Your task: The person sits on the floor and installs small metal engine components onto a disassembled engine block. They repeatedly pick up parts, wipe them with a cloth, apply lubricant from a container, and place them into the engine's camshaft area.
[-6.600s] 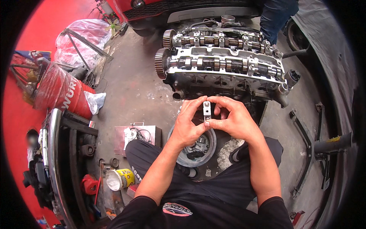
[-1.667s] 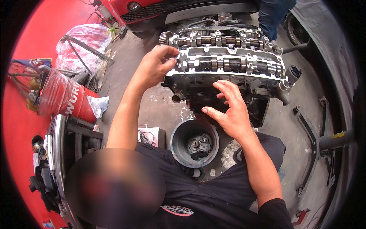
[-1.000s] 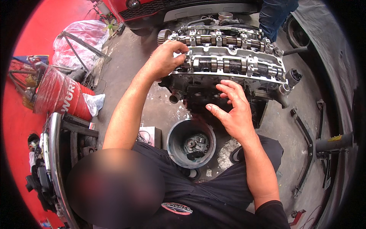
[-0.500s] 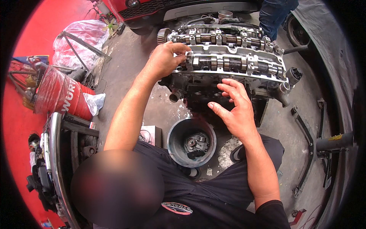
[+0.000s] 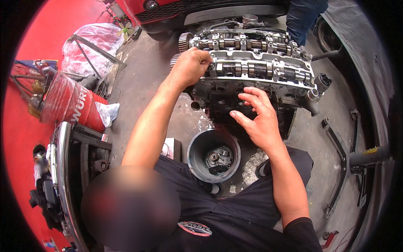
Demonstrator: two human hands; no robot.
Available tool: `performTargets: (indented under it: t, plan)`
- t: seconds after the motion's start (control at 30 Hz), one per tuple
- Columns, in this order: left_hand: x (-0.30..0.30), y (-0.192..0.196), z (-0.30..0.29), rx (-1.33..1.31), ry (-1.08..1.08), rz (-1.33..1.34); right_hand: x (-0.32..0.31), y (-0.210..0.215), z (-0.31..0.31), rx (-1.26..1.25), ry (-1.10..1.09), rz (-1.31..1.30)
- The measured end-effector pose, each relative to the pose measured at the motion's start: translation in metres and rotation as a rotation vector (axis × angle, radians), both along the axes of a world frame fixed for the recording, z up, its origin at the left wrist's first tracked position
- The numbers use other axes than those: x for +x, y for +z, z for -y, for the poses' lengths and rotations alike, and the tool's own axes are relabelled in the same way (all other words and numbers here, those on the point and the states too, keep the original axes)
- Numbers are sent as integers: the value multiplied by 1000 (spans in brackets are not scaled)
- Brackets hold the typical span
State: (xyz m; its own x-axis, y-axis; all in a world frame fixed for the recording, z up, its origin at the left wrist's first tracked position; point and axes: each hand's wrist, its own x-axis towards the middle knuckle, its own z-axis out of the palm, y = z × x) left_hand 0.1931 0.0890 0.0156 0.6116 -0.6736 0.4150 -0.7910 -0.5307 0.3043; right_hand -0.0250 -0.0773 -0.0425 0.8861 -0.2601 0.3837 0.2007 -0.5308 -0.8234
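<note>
In front of me stands an engine with its cylinder head [image 5: 289, 85] uncovered. A near camshaft [image 5: 260, 70] and a far camshaft [image 5: 256, 44] lie across it, held by bearing caps. My left hand [image 5: 192, 67] is at the left end of the near camshaft, thumb and fingers drawn together in a pinch. What the fingertips hold, if anything, is hidden. Toothed wheels [image 5: 184, 42] sit just beyond that hand. My right hand [image 5: 260, 119] hovers before the engine's near side, empty, thumb and fingers apart.
A grey bucket [image 5: 191, 164] holding metal parts stands on the floor between my legs. On the left are a red drum [image 5: 79, 103] and a metal-edged bench [image 5: 63, 168]. A person's trouser leg [image 5: 304, 21] shows behind the engine. Metal bars [image 5: 339, 168] lie at right.
My left hand has shifted slightly right along the near camshaft's end, and its fingers have curled closer together. My right hand stays almost where it was. The whole view has shifted a little.
</note>
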Motion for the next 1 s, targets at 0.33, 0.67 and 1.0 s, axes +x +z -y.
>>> performTargets:
  t: [0.33,0.67,1.0]
  plan:
    - [-15,24,7,63,119,-158,-7,0,8,-13,-8,23]
    - [12,32,54,387,331,-83,-1,-5,9,-6,15,36]
    - [36,33,39,223,129,-209,1,-1,7,-31,28,60]
